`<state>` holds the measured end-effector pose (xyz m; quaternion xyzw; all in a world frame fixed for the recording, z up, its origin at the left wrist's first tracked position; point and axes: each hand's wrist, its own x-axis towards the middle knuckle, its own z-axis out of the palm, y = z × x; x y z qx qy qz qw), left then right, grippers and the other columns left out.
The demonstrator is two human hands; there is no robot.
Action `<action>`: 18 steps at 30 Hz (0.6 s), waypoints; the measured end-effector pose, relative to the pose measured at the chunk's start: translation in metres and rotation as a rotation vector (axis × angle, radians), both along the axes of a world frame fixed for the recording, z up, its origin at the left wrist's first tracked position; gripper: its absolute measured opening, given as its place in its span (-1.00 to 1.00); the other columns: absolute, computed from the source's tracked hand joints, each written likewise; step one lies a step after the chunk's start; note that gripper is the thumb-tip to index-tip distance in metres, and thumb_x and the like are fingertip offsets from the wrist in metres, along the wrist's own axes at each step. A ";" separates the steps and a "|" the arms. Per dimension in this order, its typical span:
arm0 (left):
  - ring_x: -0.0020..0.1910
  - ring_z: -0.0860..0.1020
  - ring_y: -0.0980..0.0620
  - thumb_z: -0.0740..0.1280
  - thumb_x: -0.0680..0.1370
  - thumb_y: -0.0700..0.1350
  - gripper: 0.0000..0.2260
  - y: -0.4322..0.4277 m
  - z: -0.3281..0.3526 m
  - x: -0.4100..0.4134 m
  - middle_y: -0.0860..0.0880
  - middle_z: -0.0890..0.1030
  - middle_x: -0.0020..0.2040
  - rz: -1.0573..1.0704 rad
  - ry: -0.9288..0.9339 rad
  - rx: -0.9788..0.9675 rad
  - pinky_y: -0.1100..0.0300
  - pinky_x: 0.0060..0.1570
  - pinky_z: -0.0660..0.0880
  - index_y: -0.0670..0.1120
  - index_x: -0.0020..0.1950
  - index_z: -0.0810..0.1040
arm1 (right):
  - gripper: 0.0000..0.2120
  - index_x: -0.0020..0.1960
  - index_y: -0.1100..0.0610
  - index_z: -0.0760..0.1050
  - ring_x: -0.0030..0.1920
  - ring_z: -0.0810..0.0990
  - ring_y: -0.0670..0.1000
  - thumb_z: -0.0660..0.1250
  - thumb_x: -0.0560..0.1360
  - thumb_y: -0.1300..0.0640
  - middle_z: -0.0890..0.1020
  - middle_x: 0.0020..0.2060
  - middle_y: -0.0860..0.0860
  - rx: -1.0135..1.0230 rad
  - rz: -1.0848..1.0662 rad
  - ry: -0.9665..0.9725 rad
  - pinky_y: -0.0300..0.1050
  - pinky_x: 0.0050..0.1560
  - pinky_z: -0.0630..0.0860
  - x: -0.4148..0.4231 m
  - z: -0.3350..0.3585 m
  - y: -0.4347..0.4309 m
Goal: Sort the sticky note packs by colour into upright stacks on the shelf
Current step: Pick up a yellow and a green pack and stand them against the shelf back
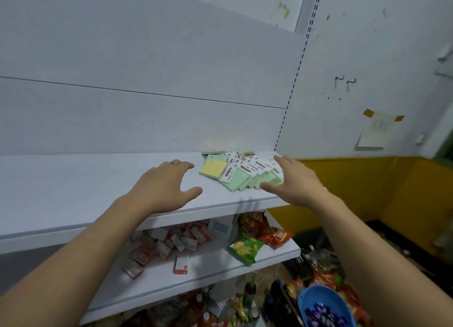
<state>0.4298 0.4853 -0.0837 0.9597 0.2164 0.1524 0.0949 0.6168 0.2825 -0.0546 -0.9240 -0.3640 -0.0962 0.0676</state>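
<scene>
A loose heap of sticky note packs lies flat at the right end of the white shelf (73, 194). Several green packs (239, 180) with white header cards fan out in front; a yellow pack (212, 169) lies on the heap's left side. My left hand (166, 185) hovers open over the bare shelf, just left of the heap, holding nothing. My right hand (295, 179) is open at the heap's right edge, thumb beside the green packs and fingers reaching past them; it grips nothing that I can see.
The lower shelf (208, 265) carries several small red and white boxes (161, 247) and snack bags (247, 244). A blue bowl (323, 304) of wrapped sweets and more packets crowd the floor at the bottom right. The wall (367, 81) closes the right side.
</scene>
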 end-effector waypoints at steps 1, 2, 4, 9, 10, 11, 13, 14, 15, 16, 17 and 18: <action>0.42 0.30 0.01 0.19 0.52 0.27 -0.40 0.005 -0.002 0.007 0.07 0.27 0.49 -0.003 0.008 -0.001 0.04 0.32 0.30 0.07 0.50 0.19 | -0.16 0.55 0.03 0.04 0.52 0.12 0.07 0.26 0.44 -0.33 0.13 0.54 0.03 -0.006 0.001 0.011 0.16 0.48 0.15 0.008 -0.004 0.007; 0.42 0.30 0.01 0.19 0.52 0.26 -0.40 0.011 -0.004 0.014 0.07 0.27 0.49 -0.006 0.019 0.001 0.03 0.33 0.30 0.07 0.50 0.19 | -0.15 0.55 0.03 0.04 0.52 0.12 0.08 0.27 0.43 -0.33 0.13 0.54 0.03 -0.006 0.002 0.023 0.17 0.47 0.15 0.017 -0.009 0.013; 0.42 0.30 0.02 0.20 0.52 0.26 -0.40 0.022 -0.008 0.029 0.07 0.27 0.49 -0.007 0.043 0.010 0.04 0.33 0.30 0.07 0.50 0.19 | -0.14 0.54 0.03 0.05 0.52 0.12 0.08 0.28 0.42 -0.33 0.14 0.54 0.03 0.013 0.014 0.040 0.17 0.47 0.16 0.037 -0.017 0.027; 0.42 0.29 0.03 0.23 0.51 0.25 -0.39 0.052 -0.005 0.080 0.07 0.27 0.49 -0.029 0.106 0.044 0.05 0.31 0.32 0.09 0.49 0.19 | -0.17 0.54 0.00 0.07 0.52 0.12 0.05 0.30 0.42 -0.31 0.15 0.54 0.02 0.075 0.034 0.085 0.15 0.48 0.14 0.089 -0.028 0.058; 0.42 0.29 0.03 0.25 0.50 0.25 -0.39 0.057 -0.003 0.093 0.07 0.27 0.48 -0.045 0.113 0.048 0.06 0.31 0.32 0.09 0.49 0.19 | -0.17 0.54 -0.01 0.07 0.52 0.12 0.05 0.30 0.42 -0.32 0.14 0.54 0.02 0.080 0.033 0.091 0.15 0.48 0.13 0.100 -0.029 0.063; 0.42 0.29 0.03 0.26 0.50 0.24 -0.39 0.061 -0.002 0.106 0.07 0.28 0.48 -0.065 0.119 0.049 0.06 0.32 0.32 0.09 0.49 0.19 | -0.17 0.54 -0.01 0.08 0.52 0.11 0.05 0.30 0.42 -0.32 0.14 0.54 0.02 0.084 0.032 0.093 0.14 0.48 0.13 0.111 -0.030 0.067; 0.41 0.30 0.03 0.29 0.49 0.22 -0.38 0.069 0.000 0.132 0.07 0.30 0.47 -0.105 0.127 0.052 0.08 0.31 0.33 0.10 0.49 0.20 | -0.16 0.54 0.00 0.08 0.53 0.10 0.05 0.30 0.41 -0.32 0.14 0.54 0.03 0.099 0.028 0.096 0.14 0.48 0.12 0.132 -0.031 0.075; 0.40 0.30 0.04 0.31 0.48 0.21 -0.38 0.072 -0.001 0.145 0.07 0.30 0.46 -0.123 0.128 0.050 0.09 0.30 0.33 0.10 0.49 0.20 | -0.16 0.54 0.01 0.08 0.53 0.10 0.05 0.31 0.41 -0.31 0.14 0.54 0.03 0.105 0.021 0.101 0.14 0.48 0.11 0.143 -0.031 0.078; 0.40 0.31 0.04 0.32 0.48 0.20 -0.37 0.075 -0.002 0.157 0.08 0.30 0.46 -0.138 0.131 0.045 0.09 0.29 0.34 0.11 0.48 0.20 | -0.16 0.54 0.01 0.08 0.53 0.10 0.06 0.32 0.42 -0.31 0.13 0.54 0.04 0.107 0.015 0.105 0.14 0.49 0.11 0.152 -0.032 0.081; 0.40 0.31 0.04 0.34 0.47 0.19 -0.36 0.078 -0.004 0.166 0.09 0.30 0.46 -0.150 0.137 0.036 0.09 0.29 0.34 0.12 0.49 0.20 | -0.16 0.54 0.01 0.08 0.53 0.10 0.06 0.32 0.42 -0.30 0.13 0.54 0.04 0.104 0.013 0.107 0.14 0.49 0.10 0.160 -0.033 0.084; 0.40 0.30 0.04 0.35 0.46 0.18 -0.35 0.081 -0.008 0.176 0.09 0.29 0.46 -0.164 0.147 0.029 0.09 0.29 0.33 0.12 0.49 0.20 | -0.17 0.54 0.01 0.08 0.53 0.10 0.06 0.32 0.42 -0.30 0.13 0.54 0.04 0.101 0.012 0.110 0.14 0.49 0.10 0.168 -0.034 0.087; 0.40 0.30 0.04 0.37 0.46 0.17 -0.34 0.084 -0.012 0.185 0.08 0.29 0.46 -0.177 0.156 0.025 0.09 0.30 0.33 0.11 0.49 0.19 | -0.18 0.54 0.01 0.09 0.53 0.10 0.06 0.32 0.43 -0.29 0.13 0.54 0.04 0.100 0.012 0.113 0.15 0.49 0.09 0.175 -0.036 0.090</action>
